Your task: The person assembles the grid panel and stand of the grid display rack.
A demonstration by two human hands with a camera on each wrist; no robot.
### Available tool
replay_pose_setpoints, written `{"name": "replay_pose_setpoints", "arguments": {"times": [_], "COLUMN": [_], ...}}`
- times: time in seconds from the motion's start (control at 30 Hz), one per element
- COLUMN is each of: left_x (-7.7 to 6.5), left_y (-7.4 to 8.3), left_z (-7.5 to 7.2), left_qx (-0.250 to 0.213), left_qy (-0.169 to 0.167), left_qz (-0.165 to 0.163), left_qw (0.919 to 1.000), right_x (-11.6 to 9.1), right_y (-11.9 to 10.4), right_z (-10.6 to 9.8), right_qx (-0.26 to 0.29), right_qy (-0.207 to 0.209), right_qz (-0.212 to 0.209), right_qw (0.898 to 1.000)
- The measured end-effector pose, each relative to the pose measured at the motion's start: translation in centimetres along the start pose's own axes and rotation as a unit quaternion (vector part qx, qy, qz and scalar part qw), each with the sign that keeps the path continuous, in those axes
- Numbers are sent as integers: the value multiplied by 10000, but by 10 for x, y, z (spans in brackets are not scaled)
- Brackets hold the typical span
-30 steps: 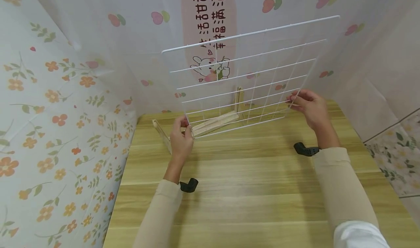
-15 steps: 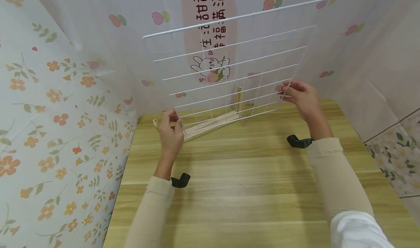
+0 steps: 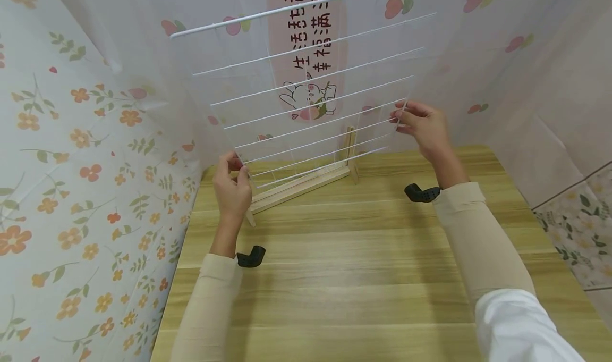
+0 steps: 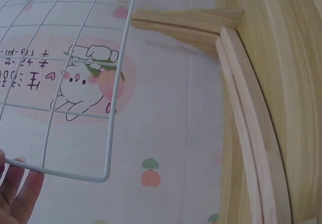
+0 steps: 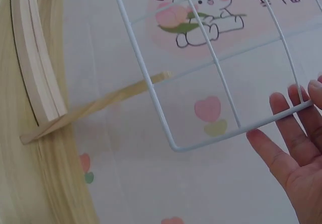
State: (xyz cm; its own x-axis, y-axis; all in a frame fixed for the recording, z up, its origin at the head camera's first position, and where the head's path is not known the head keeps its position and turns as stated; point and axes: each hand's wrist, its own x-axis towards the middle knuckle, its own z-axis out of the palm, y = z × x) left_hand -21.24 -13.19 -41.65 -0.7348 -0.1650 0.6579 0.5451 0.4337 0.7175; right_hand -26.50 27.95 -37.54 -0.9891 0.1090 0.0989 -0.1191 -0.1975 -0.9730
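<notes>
A white wire grid panel [image 3: 296,6] is held up and tilted above the back of the table, its lower edge apart from the bar of a pale wooden stand [image 3: 306,185]. My left hand [image 3: 231,189] pinches the panel's left edge near the lower corner. On the opposite edge, my right hand [image 3: 425,128] grips the frame wire. A lengthwise groove shows on the stand's bar [image 4: 251,113] in the left wrist view. From the right wrist view, a wooden upright [image 5: 110,100] reaches behind the panel's wires; whether they touch cannot be told.
The wood-grain table [image 3: 325,277] stretches in front of the stand. Behind it hangs a white curtain [image 3: 459,75] with a rabbit print, and a floral curtain [image 3: 86,192] covers the left side. Black angled wrist pieces [image 3: 251,257] sit at both cuffs.
Both hands have carried the grid panel up and to the left, toward the back curtain. More of the wooden stand's bar shows below it. The stand has not moved.
</notes>
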Motion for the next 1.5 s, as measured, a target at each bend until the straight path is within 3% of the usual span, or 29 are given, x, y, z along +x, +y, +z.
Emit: {"name": "replay_pose_setpoints", "arguments": {"times": [0.23, 0.9, 1.07, 1.3, 1.5], "left_x": [10, 45, 48, 50, 52], "left_y": [-4, -9, -16, -14, -21], "left_z": [-11, -38, -43, -47, -47], "left_qx": [97, 108, 137, -19, -28], "left_qy": [116, 429, 486, 532, 573], "left_qz": [15, -536, -576, -599, -663], "left_qw": [9999, 9976, 9971, 9968, 9961], "right_x": [10, 35, 44, 51, 53], "right_y": [-5, -20, -18, -18, -16], "right_z": [18, 66, 75, 86, 91], "right_qx": [-380, -1323, -1546, -1435, -1512], "right_qy": [109, -127, -85, -60, 12], "right_qz": [89, -68, 68, 118, 101], "right_qw": [9992, 9911, 9879, 9896, 9885]}}
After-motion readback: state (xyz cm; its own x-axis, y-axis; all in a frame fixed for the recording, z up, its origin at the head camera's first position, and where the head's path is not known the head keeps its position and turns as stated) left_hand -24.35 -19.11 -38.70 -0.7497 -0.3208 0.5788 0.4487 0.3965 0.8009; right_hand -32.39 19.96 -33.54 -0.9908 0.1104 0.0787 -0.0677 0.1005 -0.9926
